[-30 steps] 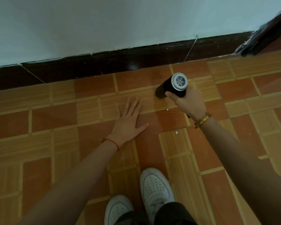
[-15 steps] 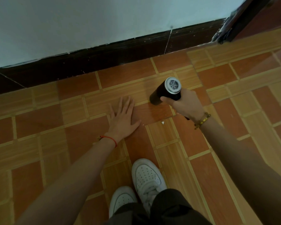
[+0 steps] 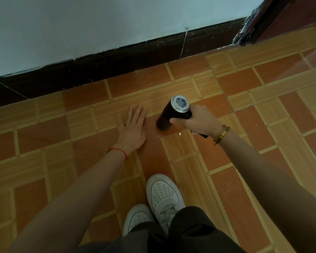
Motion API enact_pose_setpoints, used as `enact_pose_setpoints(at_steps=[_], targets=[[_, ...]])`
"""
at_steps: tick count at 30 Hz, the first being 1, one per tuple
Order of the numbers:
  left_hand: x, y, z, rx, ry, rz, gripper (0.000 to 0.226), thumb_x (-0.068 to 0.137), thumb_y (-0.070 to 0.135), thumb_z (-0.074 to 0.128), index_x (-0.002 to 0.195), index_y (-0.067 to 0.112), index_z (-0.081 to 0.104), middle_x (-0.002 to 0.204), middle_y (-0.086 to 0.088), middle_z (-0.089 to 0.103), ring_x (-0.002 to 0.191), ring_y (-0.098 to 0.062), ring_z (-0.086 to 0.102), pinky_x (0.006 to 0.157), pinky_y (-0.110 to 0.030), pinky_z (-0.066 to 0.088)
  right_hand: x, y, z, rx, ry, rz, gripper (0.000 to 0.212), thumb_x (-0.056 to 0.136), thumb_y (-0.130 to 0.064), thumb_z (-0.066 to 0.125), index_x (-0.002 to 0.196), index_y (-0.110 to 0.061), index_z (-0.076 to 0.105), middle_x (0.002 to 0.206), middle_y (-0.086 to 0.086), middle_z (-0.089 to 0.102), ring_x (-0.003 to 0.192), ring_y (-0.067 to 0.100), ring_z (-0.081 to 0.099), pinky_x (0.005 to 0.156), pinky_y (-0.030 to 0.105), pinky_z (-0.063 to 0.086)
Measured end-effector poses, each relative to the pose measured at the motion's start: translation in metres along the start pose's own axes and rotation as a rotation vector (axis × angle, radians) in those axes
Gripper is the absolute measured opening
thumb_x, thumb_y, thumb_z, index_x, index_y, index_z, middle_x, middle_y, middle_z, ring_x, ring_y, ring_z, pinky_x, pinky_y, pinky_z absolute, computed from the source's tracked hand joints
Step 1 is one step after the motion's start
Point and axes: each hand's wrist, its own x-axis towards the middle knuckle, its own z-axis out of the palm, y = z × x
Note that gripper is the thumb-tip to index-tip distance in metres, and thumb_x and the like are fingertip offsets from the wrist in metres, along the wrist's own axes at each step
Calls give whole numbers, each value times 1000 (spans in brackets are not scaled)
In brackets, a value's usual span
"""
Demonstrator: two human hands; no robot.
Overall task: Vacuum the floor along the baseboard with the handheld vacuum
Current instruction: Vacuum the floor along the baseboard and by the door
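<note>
Vacuum [image 3: 173,114] gripped in R hand [image 3: 199,118], nozzle on floor [image 3: 226,179] short of baseboard [image 3: 117,64]; L hand [image 3: 133,130] flat, open.

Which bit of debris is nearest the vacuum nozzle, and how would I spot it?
Start at the dark baseboard and come down the tiled floor to the handheld vacuum in the right hand. Just below its dark nozzle end lies a small white scrap. It is the brightest and largest speck there; a fainter one sits to its left.

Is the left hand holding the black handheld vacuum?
No, the left hand lies flat on the tiled floor; the right hand grips the black handheld vacuum.
</note>
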Motion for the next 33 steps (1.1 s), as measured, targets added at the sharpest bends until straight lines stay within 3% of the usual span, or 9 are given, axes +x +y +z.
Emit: enact_pose_setpoints(at_steps=[4, 7, 11, 16, 22, 27, 31, 33], targets=[[4, 2, 2, -4, 12, 10, 68, 103, 17, 34, 160, 23, -2, 169, 2, -11, 153, -24, -20, 117, -64, -13, -6, -3, 5, -2, -131, -68, 29, 81, -55, 67, 68, -37, 48, 54, -3, 66, 39, 8, 60, 43, 15, 44], [7, 5, 4, 0, 30, 39, 68, 103, 15, 35, 160, 23, -1, 169, 3, -10, 153, -25, -20, 116, -63, -14, -10, -2, 8, -13, -122, -90, 31, 81, -57, 66, 64, -37, 48, 52, -3, 65, 38, 6, 60, 43, 14, 42], [12, 11, 4, 15, 26, 46, 67, 104, 18, 34, 160, 23, -2, 169, 2, -10, 153, -26, -19, 116, -63, -13, -15, 7, 8, -68, -1, -91, 30, 80, -60, 65, 72, -35, 50, 57, -17, 55, 52, 2, 58, 54, 19, 40], [14, 21, 6, 42, 7, 46, 63, 106, 29, 32, 160, 22, 0, 169, 1, -10, 153, -27, -18, 116, -64, -11, -20, 21, 3, -163, 221, -11, 43, 79, -64, 63, 96, -24, 59, 67, -17, 49, 70, 12, 54, 58, 25, 38], [21, 39, 10, 46, -29, 28, 64, 107, 30, 31, 160, 22, -4, 168, 0, -12, 153, -28, -18, 119, -67, -5, -34, 30, -16, -75, -20, 38, 39, 80, -57, 66, 87, -19, 58, 63, 1, 67, 53, 15, 63, 53, 30, 53], [27, 49, 12, 44, -33, 64, 64, 107, 30, 32, 160, 21, -2, 169, 0, -10, 153, -28, -18, 119, -68, -3, -38, 38, -15, -127, 136, 63, 37, 80, -59, 65, 84, -24, 53, 63, -10, 53, 58, 7, 52, 52, 24, 37], [34, 52, 13, 32, -43, 61, 64, 107, 31, 32, 160, 21, -3, 169, 0, -11, 153, -28, -17, 119, -68, -4, -36, 45, -17, -109, 199, 110, 36, 81, -60, 63, 77, -26, 50, 62, -11, 52, 57, 7, 51, 51, 23, 35], [38, 55, 14, 26, -54, 65, 65, 106, 33, 32, 160, 22, -4, 168, 0, -12, 153, -28, -18, 119, -68, -3, -32, 49, -19, -125, 291, 167, 40, 82, -62, 60, 89, -23, 54, 66, -11, 52, 62, 12, 54, 53, 25, 39]])
